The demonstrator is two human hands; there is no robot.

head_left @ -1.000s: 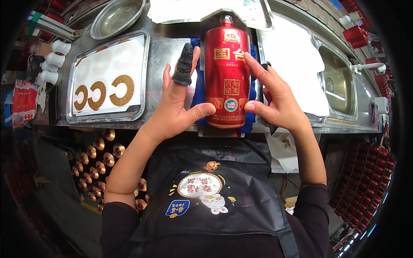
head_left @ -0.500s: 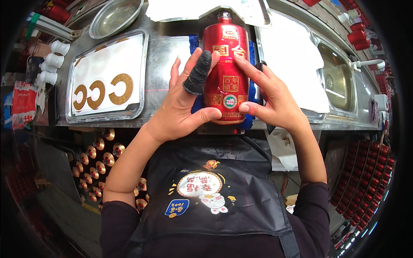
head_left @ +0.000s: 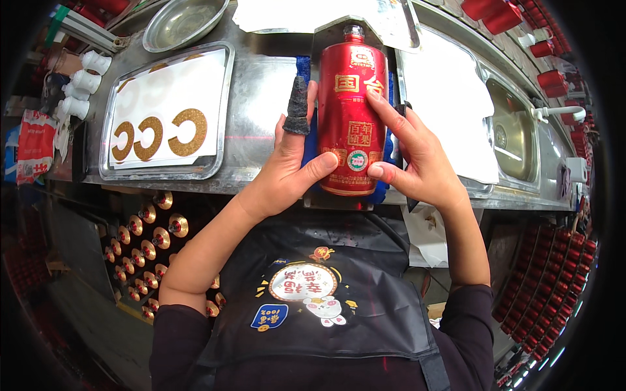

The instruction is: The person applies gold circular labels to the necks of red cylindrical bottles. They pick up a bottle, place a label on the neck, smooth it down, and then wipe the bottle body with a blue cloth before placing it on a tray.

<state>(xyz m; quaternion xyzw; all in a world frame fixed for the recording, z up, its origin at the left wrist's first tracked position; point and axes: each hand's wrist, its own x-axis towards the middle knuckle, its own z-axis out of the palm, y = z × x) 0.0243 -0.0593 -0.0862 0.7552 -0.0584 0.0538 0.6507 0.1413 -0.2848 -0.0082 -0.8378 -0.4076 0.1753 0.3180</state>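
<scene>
A red bottle (head_left: 353, 117) with gold print and a dark neck lies on its back, its neck pointing away from me. Under it is a metal holder (head_left: 329, 34) with blue cloth (head_left: 303, 68) showing along the sides. My left hand (head_left: 290, 153) clasps the bottle's left side, thumb on its lower front. A black cover sleeves one of that hand's fingers. From the right, my right hand (head_left: 417, 153) holds the bottle with index finger and thumb on its front. Its other fingers are partly hidden beside the bottle.
To the left, a metal tray (head_left: 225, 98) bears white sheets with gold C-shaped labels (head_left: 189, 132). A metal bowl (head_left: 182, 25) stands behind it. White sheets (head_left: 443, 98) lie on the right, before a sink (head_left: 512, 133). Gold-capped bottles (head_left: 162, 238) stand below the counter at left.
My left fingers have drawn back from the bottle's front to its left side, and the left thumb has come onto its lower front. The right hand keeps its hold. The whole view has shifted slightly.
</scene>
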